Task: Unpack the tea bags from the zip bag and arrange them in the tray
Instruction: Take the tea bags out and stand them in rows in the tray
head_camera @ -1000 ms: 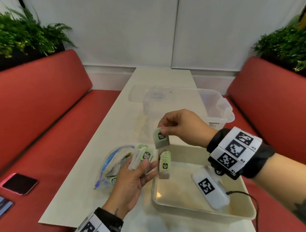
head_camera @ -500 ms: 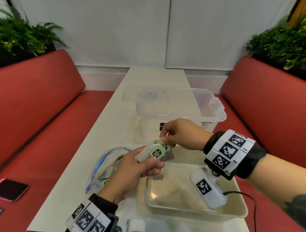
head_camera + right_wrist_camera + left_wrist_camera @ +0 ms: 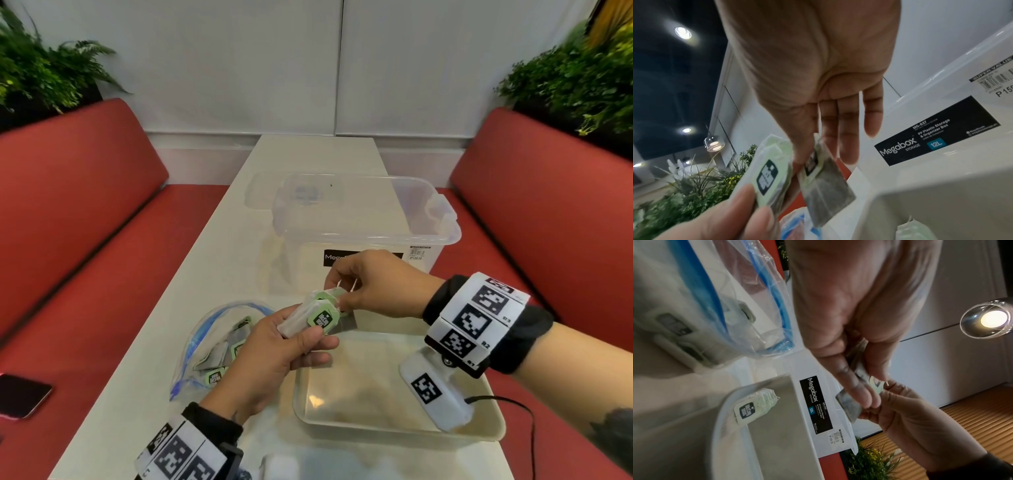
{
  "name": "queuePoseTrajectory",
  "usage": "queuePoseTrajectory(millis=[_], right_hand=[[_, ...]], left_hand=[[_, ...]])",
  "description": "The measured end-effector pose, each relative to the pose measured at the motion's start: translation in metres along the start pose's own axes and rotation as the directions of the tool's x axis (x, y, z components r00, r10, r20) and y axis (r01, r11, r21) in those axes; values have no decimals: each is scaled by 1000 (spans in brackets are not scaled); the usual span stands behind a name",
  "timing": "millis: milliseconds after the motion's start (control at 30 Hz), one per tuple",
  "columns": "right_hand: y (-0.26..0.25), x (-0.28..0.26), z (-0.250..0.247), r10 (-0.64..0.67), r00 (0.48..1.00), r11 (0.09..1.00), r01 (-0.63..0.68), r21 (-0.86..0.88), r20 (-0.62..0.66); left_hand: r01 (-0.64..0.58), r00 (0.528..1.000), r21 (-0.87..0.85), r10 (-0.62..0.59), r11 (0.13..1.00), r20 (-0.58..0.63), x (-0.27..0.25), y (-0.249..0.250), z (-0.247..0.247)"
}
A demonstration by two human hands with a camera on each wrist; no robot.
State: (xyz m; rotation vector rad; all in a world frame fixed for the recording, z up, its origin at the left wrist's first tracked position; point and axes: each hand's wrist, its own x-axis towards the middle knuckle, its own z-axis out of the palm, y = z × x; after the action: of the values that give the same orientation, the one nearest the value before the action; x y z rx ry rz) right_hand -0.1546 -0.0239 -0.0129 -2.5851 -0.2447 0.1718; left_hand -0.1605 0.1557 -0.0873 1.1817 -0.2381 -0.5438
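My left hand [image 3: 308, 342] grips a small stack of tea bags [image 3: 322, 318] with green tags above the tray's far left corner. My right hand [image 3: 339, 294] meets it from the right and pinches one tea bag [image 3: 824, 175] at the stack's far side; this bag hangs a little apart from the stack [image 3: 770, 175]. The clear zip bag [image 3: 212, 346] with a blue seal lies left of the tray with several tea bags inside. The pale tray [image 3: 376, 430] holds a row of upright tea bags [image 3: 754, 405] at its corner, hidden by my hands in the head view.
A clear storage box [image 3: 359, 219] with a black label stands just behind the hands. A phone [image 3: 20, 394] lies on the red bench at left. Red benches flank the narrow white table [image 3: 205, 260]. A white sensor block [image 3: 435, 394] hangs from my right wrist over the tray.
My right hand has come down and left from above the tray to the stack. My left hand has risen toward it and closed round the stack.
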Motion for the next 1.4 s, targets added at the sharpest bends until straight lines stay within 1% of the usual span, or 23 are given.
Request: queuePoseTrajectory(millis=[67, 133, 200, 333, 400, 467, 533, 733, 833, 967, 1033, 1100, 1167, 1267, 1400], right_hand=[[2, 0, 2, -32, 999, 999, 32, 3, 25], [5, 2, 3, -31, 998, 999, 32, -19, 52], [12, 6, 2, 4, 998, 995, 1, -101, 55], [34, 18, 5, 109, 993, 946, -91, -312, 42], [46, 26, 11, 150, 987, 925, -123, -358, 49], [57, 33, 19, 182, 982, 916, -152, -370, 48], [63, 40, 24, 195, 980, 912, -166, -376, 40], [72, 54, 37, 177, 984, 884, -143, -446, 35], [74, 58, 43, 187, 982, 874, -151, -462, 31], [76, 60, 51, 200, 978, 854, -149, -498, 52], [78, 63, 57, 188, 980, 834, -128, -537, 59], [82, 66, 62, 180, 982, 792, -111, -600, 56], [84, 68, 66, 203, 977, 761, -117, -639, 64], [84, 69, 70, 237, 967, 762, -126, -635, 92], [84, 69, 72, 254, 963, 777, -149, -612, 88]], left_hand=[[6, 1000, 22, -6, 1000, 5, -1, -4, -1], [7, 1000, 54, -8, 998, 12, -2, -9, -2], [-2, 1000, 111, -1, 994, 27, -5, -13, -4], [-45, 996, 350, 13, 936, 92, -15, -24, -8], [-50, 994, 434, 2, 899, 110, -18, -28, -8], [-52, 994, 475, 0, 879, 108, -19, -30, -9], [-51, 994, 480, -5, 876, 113, -19, -30, -9], [-34, 991, 480, -33, 877, 131, -18, -29, -12], [-36, 989, 477, -35, 878, 141, -18, -28, -13], [-39, 986, 459, -40, 888, 161, -17, -29, -14], [-38, 985, 446, -40, 894, 165, -17, -29, -15], [-36, 985, 437, -41, 899, 166, -17, -29, -16], [-36, 984, 430, -42, 902, 172, -17, -29, -16], [-30, 984, 410, -45, 912, 173, -17, -28, -16], [-53, 986, 429, -21, 902, 165, -16, -28, -16]])
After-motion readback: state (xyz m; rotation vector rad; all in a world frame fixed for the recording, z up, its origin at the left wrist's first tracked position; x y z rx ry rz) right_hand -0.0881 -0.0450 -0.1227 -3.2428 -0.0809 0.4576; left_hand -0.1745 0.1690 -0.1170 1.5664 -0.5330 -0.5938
